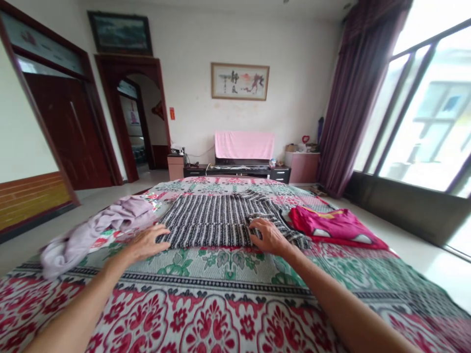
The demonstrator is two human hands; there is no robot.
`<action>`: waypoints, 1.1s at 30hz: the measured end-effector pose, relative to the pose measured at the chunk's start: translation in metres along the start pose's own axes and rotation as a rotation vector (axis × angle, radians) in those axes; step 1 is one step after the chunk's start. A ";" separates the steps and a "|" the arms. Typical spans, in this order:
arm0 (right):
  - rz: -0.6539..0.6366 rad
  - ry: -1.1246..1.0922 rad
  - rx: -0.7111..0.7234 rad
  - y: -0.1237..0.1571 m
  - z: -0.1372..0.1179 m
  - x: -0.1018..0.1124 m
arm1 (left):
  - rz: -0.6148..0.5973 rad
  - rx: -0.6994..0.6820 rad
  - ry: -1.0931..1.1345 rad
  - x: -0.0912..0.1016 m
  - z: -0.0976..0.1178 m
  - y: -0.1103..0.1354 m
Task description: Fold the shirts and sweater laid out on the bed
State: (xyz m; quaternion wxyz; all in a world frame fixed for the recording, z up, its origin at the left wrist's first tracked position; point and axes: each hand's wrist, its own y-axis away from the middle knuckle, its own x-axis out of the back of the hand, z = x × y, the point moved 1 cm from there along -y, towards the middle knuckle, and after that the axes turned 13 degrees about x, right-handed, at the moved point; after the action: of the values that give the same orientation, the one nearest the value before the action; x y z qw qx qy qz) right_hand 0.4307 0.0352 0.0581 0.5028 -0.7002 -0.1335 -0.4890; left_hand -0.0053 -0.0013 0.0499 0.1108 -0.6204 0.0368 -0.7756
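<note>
A black-and-white striped knit garment [209, 223] lies spread flat across the bed in front of me, its hem to the left. On its right side a sleeve [283, 223] is folded over toward the body. My left hand [149, 240] rests at the hem's near corner, fingers apart and pointing inward. Over the right part of the garment lies my right hand [270, 236], touching the fabric near the sleeve with its thumb and fingers apart. Neither hand visibly grips the cloth.
A patterned red, green and white bedspread [217, 314] covers the bed. Left of the garment lies a crumpled pale lilac cloth [121, 218]; to the right is a folded magenta garment [334, 225]. Beyond the bed stands a low black cabinet [239, 171] under a pink cloth [245, 144].
</note>
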 end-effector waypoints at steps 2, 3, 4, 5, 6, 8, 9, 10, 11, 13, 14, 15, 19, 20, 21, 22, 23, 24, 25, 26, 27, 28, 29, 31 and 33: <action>-0.058 -0.009 0.020 0.011 -0.006 0.004 | -0.035 -0.025 -0.015 -0.005 -0.005 0.003; -0.091 -0.013 0.014 0.016 -0.009 0.005 | -0.041 -0.039 -0.021 -0.008 -0.008 0.003; -0.121 -0.018 -0.003 0.020 -0.012 0.006 | -0.038 -0.050 -0.024 -0.011 -0.012 0.003; -0.145 -0.025 -0.025 0.023 -0.015 0.006 | -0.023 -0.058 -0.022 -0.015 -0.017 0.002; -0.161 -0.030 -0.047 0.026 -0.017 0.006 | 0.000 -0.065 -0.014 -0.020 -0.021 0.001; -0.168 -0.038 -0.076 0.029 -0.021 0.007 | 0.073 -0.077 0.018 -0.030 -0.030 -0.001; -0.167 -0.040 -0.082 0.030 -0.023 0.007 | 0.113 -0.088 0.034 -0.034 -0.034 -0.001; -0.164 -0.040 -0.084 0.030 -0.024 0.008 | 0.150 -0.097 0.049 -0.038 -0.037 -0.001; -0.161 -0.042 -0.083 0.030 -0.025 0.008 | 0.177 -0.105 0.060 -0.041 -0.039 -0.001; -0.150 -0.043 -0.077 0.030 -0.027 0.010 | 0.197 -0.105 0.073 -0.043 -0.040 -0.001; -0.138 -0.039 -0.075 0.030 -0.028 0.012 | 0.190 -0.097 0.075 -0.043 -0.040 0.000; -0.119 -0.027 -0.075 0.030 -0.028 0.013 | 0.177 -0.090 0.076 -0.042 -0.040 0.000; -0.016 0.082 -0.153 0.029 -0.025 0.017 | 0.146 -0.065 0.085 -0.038 -0.039 0.001; 0.000 0.116 -0.197 0.029 -0.022 0.017 | 0.146 -0.066 0.090 -0.038 -0.040 0.001; 0.010 0.146 -0.250 0.031 -0.018 0.018 | 0.145 -0.070 0.096 -0.039 -0.041 0.000; 0.014 0.171 -0.311 0.032 -0.013 0.018 | 0.144 -0.075 0.103 -0.040 -0.042 0.000; 0.010 0.190 -0.377 0.035 -0.008 0.018 | 0.143 -0.080 0.109 -0.041 -0.044 0.000; -0.001 0.199 -0.447 0.037 -0.002 0.018 | 0.145 -0.082 0.113 -0.042 -0.044 0.000; -0.022 0.198 -0.512 0.040 0.003 0.019 | 0.150 -0.080 0.117 -0.043 -0.045 0.000; -0.047 0.190 -0.569 0.041 0.009 0.021 | 0.157 -0.077 0.120 -0.044 -0.045 0.000; -0.073 0.181 -0.616 0.043 0.014 0.023 | 0.164 -0.075 0.123 -0.044 -0.045 0.000; -0.093 0.175 -0.649 0.042 0.018 0.025 | 0.169 -0.075 0.125 -0.044 -0.045 0.000; -0.105 0.173 -0.667 0.041 0.021 0.027 | 0.171 -0.077 0.128 -0.044 -0.044 0.001; -0.108 0.175 -0.655 0.032 0.025 0.030 | 0.170 -0.084 0.135 -0.043 -0.042 0.002; -0.111 0.166 -0.600 0.018 0.026 0.028 | 0.161 -0.091 0.146 -0.042 -0.041 0.003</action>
State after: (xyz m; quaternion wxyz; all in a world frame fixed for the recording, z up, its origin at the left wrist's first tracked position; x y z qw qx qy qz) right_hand 0.4707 0.0397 0.0701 0.2556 -0.7665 0.0201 -0.5889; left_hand -0.0359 0.0014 0.0002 0.1414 -0.5618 0.1295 -0.8047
